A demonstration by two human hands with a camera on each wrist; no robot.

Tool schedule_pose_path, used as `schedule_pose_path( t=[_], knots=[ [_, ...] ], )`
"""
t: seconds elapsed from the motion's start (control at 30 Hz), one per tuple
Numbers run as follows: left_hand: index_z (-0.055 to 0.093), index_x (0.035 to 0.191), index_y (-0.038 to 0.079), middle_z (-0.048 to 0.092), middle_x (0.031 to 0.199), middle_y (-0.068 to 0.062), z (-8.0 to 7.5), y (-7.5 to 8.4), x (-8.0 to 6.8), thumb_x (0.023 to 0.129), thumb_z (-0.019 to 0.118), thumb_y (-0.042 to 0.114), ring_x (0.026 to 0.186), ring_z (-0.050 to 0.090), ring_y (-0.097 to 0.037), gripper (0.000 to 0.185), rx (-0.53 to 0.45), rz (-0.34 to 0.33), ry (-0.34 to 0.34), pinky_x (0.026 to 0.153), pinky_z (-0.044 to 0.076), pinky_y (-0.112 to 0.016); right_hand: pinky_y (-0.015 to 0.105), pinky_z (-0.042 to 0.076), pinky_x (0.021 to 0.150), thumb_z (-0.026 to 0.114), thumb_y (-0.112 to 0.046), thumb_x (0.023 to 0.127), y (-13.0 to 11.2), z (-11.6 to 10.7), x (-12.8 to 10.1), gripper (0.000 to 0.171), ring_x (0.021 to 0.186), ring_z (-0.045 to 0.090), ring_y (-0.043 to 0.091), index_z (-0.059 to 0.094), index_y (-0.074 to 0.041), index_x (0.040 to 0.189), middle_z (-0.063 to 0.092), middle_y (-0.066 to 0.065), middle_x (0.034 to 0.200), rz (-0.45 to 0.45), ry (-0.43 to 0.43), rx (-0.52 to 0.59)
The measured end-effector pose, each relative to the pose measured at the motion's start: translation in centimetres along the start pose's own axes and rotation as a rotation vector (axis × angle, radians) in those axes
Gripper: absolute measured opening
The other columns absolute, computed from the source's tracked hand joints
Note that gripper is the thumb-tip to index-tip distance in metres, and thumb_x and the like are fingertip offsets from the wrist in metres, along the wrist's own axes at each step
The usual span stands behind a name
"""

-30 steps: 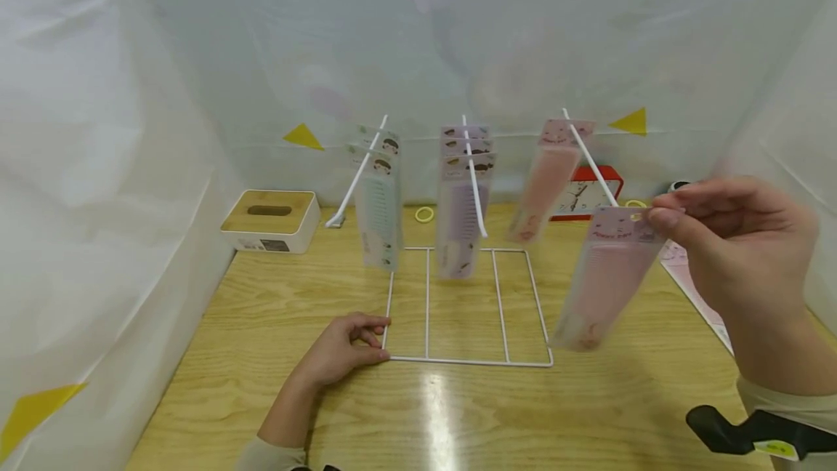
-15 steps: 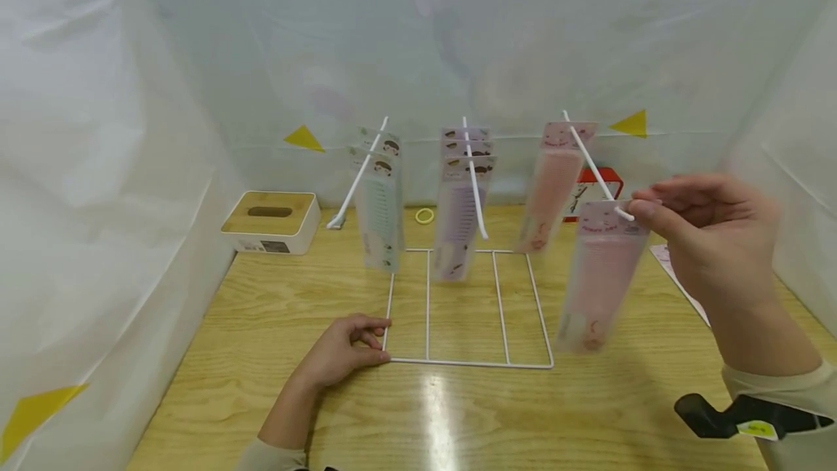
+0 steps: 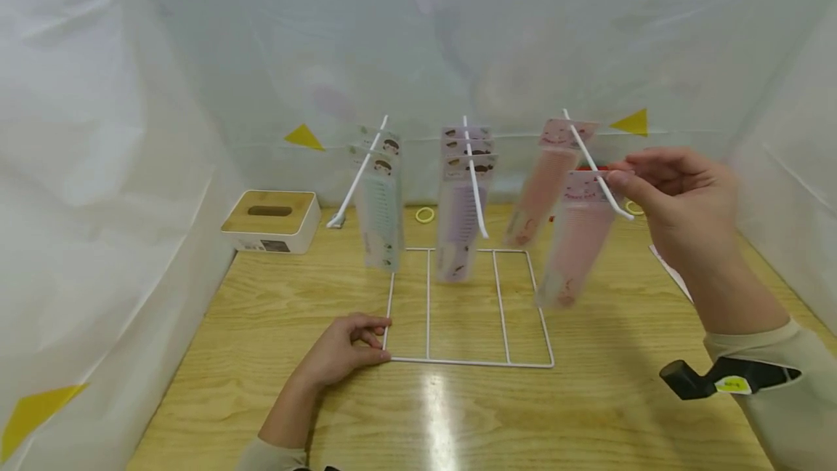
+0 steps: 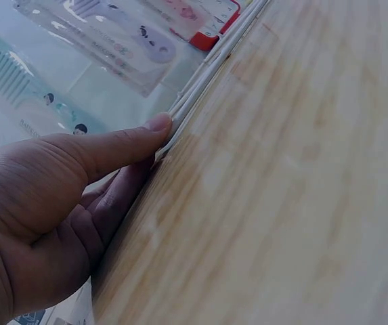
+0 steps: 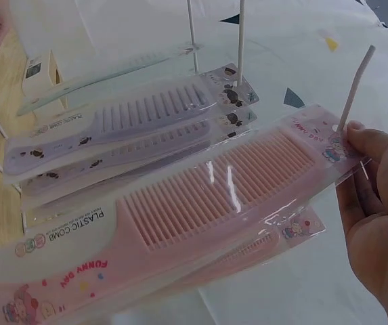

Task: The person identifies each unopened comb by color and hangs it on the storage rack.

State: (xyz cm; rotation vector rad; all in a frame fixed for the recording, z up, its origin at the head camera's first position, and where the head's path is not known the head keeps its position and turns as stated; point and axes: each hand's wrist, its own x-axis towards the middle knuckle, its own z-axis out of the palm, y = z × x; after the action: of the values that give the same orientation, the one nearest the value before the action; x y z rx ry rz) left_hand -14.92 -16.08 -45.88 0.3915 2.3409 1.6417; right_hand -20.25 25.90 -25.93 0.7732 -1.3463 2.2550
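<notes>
**Pink comb packet slid further up the right peg**

The wire rack [image 3: 468, 307] stands on the counter [image 3: 458, 413], and its three pegs carry packeted combs: green ones [image 3: 379, 220] on the left peg, purple ones [image 3: 461, 216] on the middle, pink on the right peg [image 3: 591, 162]. The right hand [image 3: 680, 198] pinches the top of a pink comb packet [image 3: 575, 238] threaded on that right peg, in front of another pink packet [image 3: 543, 184]. A second ago the packet hung at the peg's tip; now it sits higher along it and the hand is further back. The left hand [image 3: 340, 347] keeps its grip on the rack's front left corner, thumb pressed on the wire. A tissue box [image 3: 270, 220] sits at the counter's left rear.
</notes>
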Motion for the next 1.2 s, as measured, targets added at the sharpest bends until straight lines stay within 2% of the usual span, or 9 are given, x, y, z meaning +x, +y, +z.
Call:
schedule_pose_path(
  t=[0.3,0.53,0.73,0.93,1.2],
  knots=[
    [0.065,0.127,-0.002,0.065,0.113,-0.020,0.2,-0.2,0.0,0.081,0.083,0.011,0.089,0.065,-0.013,0.051,0.018,0.007,0.012,0.077,0.051,-0.020,0.024,0.058,0.064,0.064,0.023,0.082,0.9,-0.5,1.9,0.023,0.077,0.073,0.021,0.068,0.016,0.103,0.077,0.014,0.090,0.072,0.006,-0.111],
    [0.065,0.127,-0.002,0.065,0.113,-0.019,0.1,-0.2,0.0,0.081,0.083,0.012,0.089,0.065,-0.013,0.051,0.016,0.003,0.012,0.077,0.051,-0.020,0.023,0.059,0.071,0.072,0.016,0.081,2.0,-0.5,3.2,0.022,0.078,0.074,0.018,0.068,0.015,0.102,0.077,0.011,0.086,0.100,0.045,-0.155],
    [0.065,0.127,-0.002,0.065,0.114,-0.019,0.1,-0.2,0.0,0.081,0.083,0.012,0.091,0.065,-0.015,0.051,0.007,0.003,0.011,0.077,0.051,-0.020,0.026,0.059,0.076,0.070,0.019,0.080,2.4,-0.8,3.8,0.023,0.083,0.074,0.020,0.067,0.016,0.102,0.076,0.013,0.088,0.089,0.048,-0.123],
    [0.065,0.127,-0.002,0.066,0.112,-0.019,-0.1,0.0,0.0,0.081,0.083,0.012,0.090,0.065,-0.015,0.052,0.009,-0.005,0.014,0.076,0.051,-0.020,0.026,0.058,0.075,0.074,0.014,0.080,2.6,-0.9,4.2,0.026,0.085,0.073,0.018,0.066,0.015,0.105,0.075,0.010,0.090,0.104,0.041,-0.216],
    [0.065,0.127,-0.002,0.065,0.113,-0.019,0.2,-0.2,0.1,0.081,0.083,0.011,0.089,0.065,-0.012,0.051,0.010,0.001,0.012,0.076,0.051,-0.020,0.026,0.058,0.075,0.074,0.010,0.082,2.5,-1.3,5.0,0.028,0.088,0.074,0.017,0.066,0.013,0.108,0.077,0.010,0.097,0.127,0.014,-0.279]
  ],
)
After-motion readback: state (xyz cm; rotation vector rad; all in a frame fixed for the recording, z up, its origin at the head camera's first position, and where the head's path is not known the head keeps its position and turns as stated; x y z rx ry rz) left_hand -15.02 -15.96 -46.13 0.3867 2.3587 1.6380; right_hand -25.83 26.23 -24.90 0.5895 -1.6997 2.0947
